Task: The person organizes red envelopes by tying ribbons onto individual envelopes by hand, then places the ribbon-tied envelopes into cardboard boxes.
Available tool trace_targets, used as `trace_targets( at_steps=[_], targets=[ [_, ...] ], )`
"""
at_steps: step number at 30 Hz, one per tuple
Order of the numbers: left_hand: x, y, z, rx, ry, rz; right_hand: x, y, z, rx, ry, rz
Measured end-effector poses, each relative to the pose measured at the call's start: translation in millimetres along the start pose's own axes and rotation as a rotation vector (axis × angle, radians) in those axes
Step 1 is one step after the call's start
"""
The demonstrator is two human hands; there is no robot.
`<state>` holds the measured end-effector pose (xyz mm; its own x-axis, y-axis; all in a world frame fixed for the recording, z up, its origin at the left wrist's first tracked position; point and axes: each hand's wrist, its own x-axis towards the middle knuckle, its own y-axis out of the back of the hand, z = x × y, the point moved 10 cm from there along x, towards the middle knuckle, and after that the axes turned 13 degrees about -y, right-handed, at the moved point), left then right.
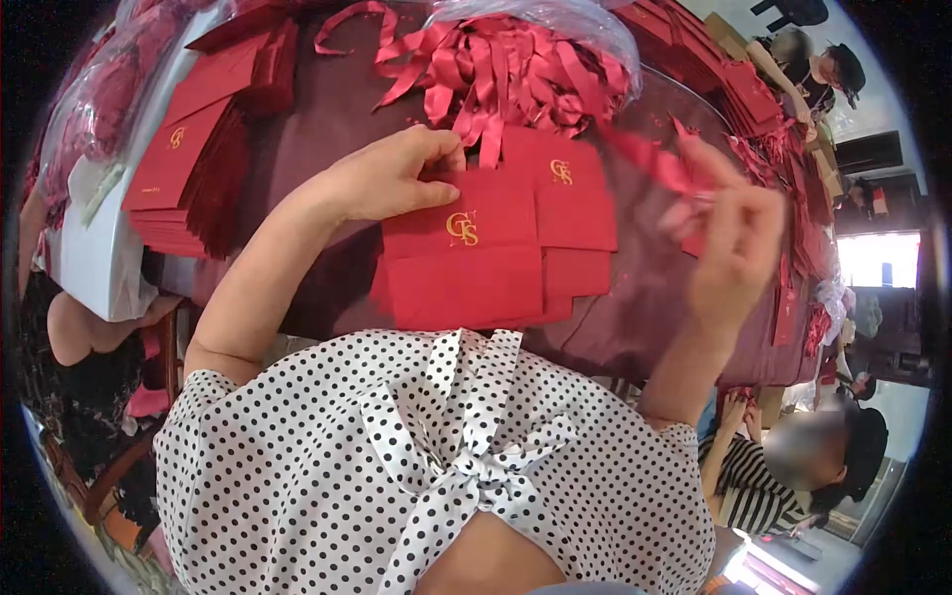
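My left hand (402, 178) is closed at the upper left corner of a flat red paper packet (461, 213) with gold letters, thumb on its face and fingers bent over the top edge. Beneath and beside it lie more red packets, one with the same gold mark (575, 183). Off to the right, my right hand (734, 238) is raised and slightly blurred, its fingers pinched on a red satin ribbon (645, 157) that stretches toward the pile. A heap of red ribbons (496, 74) spills from a clear plastic bag (610, 40) just beyond the packets.
A tall stack of red packets (183, 169) stands at the left beside a white box (99, 248). More red packets (729, 84) and ribbons line the right side of the dark red tablecloth (337, 99). Other people sit around, one in a striped top (764, 486) at the right.
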<state>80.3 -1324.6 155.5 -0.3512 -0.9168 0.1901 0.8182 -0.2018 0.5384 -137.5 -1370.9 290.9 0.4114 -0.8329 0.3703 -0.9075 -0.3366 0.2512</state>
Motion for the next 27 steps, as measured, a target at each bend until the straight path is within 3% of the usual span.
trace_targets(
  at_steps=[2, 4, 7, 11, 13, 15, 16, 17, 18, 20, 21, 23, 27],
  targets=[
    [-3.0, 5.9, 3.1, 0.114, -0.029, 0.03, -11.1, -43.3, 13.3, 0.232, -0.104, -0.23],
    [-11.2, 8.6, -4.1, 0.128, -0.029, 0.058, -17.0, -69.0, 22.1, 0.172, -0.106, -0.266],
    [-14.3, 12.8, -3.1, 0.228, -0.014, 0.038, -13.6, -81.8, 19.9, -0.413, 0.015, -0.195],
    [-0.1, 9.9, 7.9, 0.212, 0.01, -0.048, -11.0, -90.4, 19.2, -0.689, 0.214, -0.189],
    [6.9, 4.8, -2.1, 0.096, 0.008, -0.02, 6.5, -56.9, 13.2, -0.588, 0.11, -0.023],
    [8.1, 11.6, 10.6, 0.202, -0.271, 0.158, 12.9, -6.3, -15.1, -0.721, 0.087, 0.226],
    [6.3, 12.2, 10.5, 0.198, -0.269, 0.165, 12.9, 16.6, -27.7, -0.787, 0.091, 0.323],
    [5.0, 8.4, -1.8, 0.053, -0.145, 0.131, 9.1, 43.8, -23.6, -0.521, 0.041, 0.385],
    [2.8, 2.3, -12.9, -0.091, -0.025, 0.093, 3.2, 45.1, -24.8, -0.471, 0.013, 0.374],
    [-0.8, 2.0, -11.0, -0.192, 0.007, 0.119, -2.9, 28.6, -18.7, -0.366, -0.007, 0.311],
    [-2.3, 0.4, -13.9, -0.282, 0.041, 0.141, -2.9, 2.8, -6.8, -0.451, -0.153, 0.25],
    [-0.8, -0.5, -16.7, -0.29, 0.043, 0.133, -1.5, -70.3, 3.0, -0.482, 0.054, -0.108],
    [2.7, -3.9, -11.7, -0.469, 0.009, 0.08, -6.1, -123.3, 61.5, -0.204, -0.145, -0.305]
  ],
)
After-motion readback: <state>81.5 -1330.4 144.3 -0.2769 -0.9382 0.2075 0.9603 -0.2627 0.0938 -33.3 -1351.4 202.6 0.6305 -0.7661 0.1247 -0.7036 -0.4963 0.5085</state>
